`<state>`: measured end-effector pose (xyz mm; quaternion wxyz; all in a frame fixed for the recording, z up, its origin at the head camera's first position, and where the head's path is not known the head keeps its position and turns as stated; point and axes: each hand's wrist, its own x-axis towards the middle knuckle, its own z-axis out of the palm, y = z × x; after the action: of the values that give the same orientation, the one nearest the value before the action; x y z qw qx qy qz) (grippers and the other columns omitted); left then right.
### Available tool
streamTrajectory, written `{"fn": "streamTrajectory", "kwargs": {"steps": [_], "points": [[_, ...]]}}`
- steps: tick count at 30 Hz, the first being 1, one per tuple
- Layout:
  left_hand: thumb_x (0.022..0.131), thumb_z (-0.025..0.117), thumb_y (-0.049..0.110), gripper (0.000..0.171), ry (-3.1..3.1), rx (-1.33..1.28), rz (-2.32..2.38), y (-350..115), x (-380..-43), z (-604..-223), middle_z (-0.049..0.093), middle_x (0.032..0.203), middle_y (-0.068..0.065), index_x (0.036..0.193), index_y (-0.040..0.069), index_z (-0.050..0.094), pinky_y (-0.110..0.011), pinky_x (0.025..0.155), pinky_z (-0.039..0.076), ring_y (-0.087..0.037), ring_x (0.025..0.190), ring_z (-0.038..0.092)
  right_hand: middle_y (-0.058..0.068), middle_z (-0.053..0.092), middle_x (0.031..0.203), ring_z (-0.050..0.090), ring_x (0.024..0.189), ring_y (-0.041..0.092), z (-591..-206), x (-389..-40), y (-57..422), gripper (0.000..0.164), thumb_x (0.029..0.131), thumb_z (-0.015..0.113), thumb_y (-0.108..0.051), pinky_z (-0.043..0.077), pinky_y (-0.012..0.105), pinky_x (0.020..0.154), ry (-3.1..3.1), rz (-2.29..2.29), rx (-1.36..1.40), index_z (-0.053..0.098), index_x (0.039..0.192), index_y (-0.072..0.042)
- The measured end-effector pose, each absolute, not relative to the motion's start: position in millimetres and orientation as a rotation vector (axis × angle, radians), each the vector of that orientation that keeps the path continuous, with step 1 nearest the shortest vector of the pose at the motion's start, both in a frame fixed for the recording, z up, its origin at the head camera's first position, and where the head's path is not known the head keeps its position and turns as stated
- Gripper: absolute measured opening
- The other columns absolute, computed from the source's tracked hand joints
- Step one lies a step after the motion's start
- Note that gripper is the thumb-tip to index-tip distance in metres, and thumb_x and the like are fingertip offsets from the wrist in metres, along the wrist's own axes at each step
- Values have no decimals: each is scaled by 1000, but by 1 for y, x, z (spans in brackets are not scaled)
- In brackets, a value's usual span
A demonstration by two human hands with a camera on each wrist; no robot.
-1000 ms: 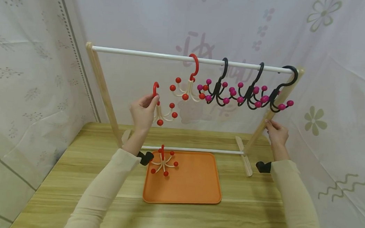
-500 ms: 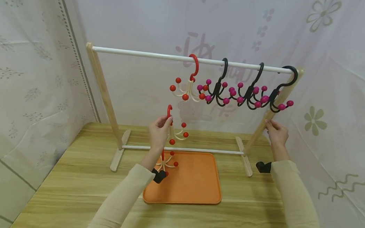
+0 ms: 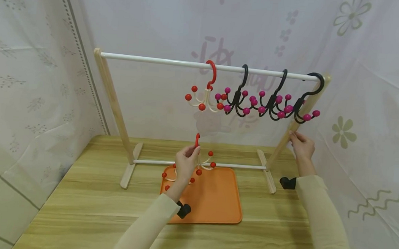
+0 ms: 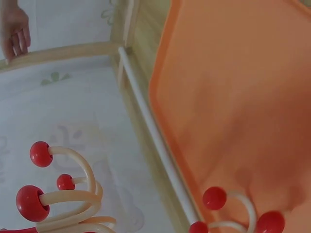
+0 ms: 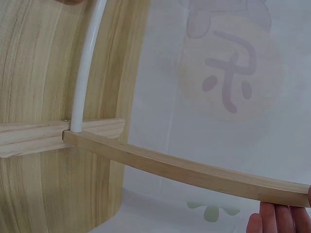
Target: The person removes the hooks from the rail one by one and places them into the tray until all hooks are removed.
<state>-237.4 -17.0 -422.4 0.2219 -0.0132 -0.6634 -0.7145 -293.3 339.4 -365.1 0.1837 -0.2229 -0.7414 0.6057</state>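
My left hand (image 3: pixel 185 161) pinches the red hook (image 3: pixel 197 140) of a cream hanger with several curved arms tipped in red balls. This hanger (image 4: pixel 73 199) hangs over the back of the orange tray (image 3: pixel 215 201). A second red-and-cream hanger (image 3: pixel 164 175) lies on the tray's left side, partly hidden behind the left hand and wrist. My right hand (image 3: pixel 302 148) holds the right wooden post (image 5: pixel 194 175) of the rack between thumb and fingers (image 5: pixel 284 218). On the rack's white top rail (image 3: pixel 155 60) hangs another red-hooked hanger (image 3: pixel 207 94).
Right of that hanger, three black hangers (image 3: pixel 237 98) with magenta balls hang on the rail. The rack's left post (image 3: pixel 114 108) and lower white bar (image 3: pixel 152 162) stand behind the tray on the wooden table (image 3: pixel 88 209). Patterned curtains (image 3: pixel 151 18) surround the table.
My left hand has carried the pinched hanger down and to the right, from beside the hanging red-hooked one to over the tray's back edge. The right hand has stayed on the post.
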Motion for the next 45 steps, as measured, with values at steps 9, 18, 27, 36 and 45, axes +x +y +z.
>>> {"fn": "streamTrajectory", "kwargs": {"steps": [9,18,27,36,45], "points": [[80,65,20,23,-1908,-18,-1957,-4,-223,-447,65,84,-10,92,1,67,-25,63,48,-16,73,61,-2,65,92,59,83,8,-407,-332,380,45,72,71,-36,45,21,68,-2053,1755,-550,63,110,-12],[80,65,16,19,-1907,-10,-1944,3,-217,-470,65,83,-7,91,1,67,-25,65,48,-19,77,61,0,64,99,59,87,9,-412,-335,383,43,72,71,-35,46,22,72,-2035,1798,-523,64,109,-14],[80,64,3,16,-1889,-10,-1962,4,-205,-463,63,82,-21,89,-9,64,-33,65,49,-33,76,60,-3,62,100,56,88,6,-364,-293,340,57,76,64,-39,42,22,80,-2114,1721,-643,54,121,-5],[80,65,7,13,-1960,80,-1965,6,-216,-505,65,82,-11,89,-1,67,-27,66,48,-22,76,61,-1,66,89,60,80,9,-459,-375,429,33,71,73,-33,47,21,63,-1965,1880,-513,69,99,-17],[80,66,17,21,-2173,6,-1663,4,-209,-507,66,84,-10,91,-1,68,-31,65,49,-22,76,63,-2,64,97,57,89,8,-371,-299,348,47,79,65,-32,44,16,70,-2109,1756,-614,57,117,-6]]}}
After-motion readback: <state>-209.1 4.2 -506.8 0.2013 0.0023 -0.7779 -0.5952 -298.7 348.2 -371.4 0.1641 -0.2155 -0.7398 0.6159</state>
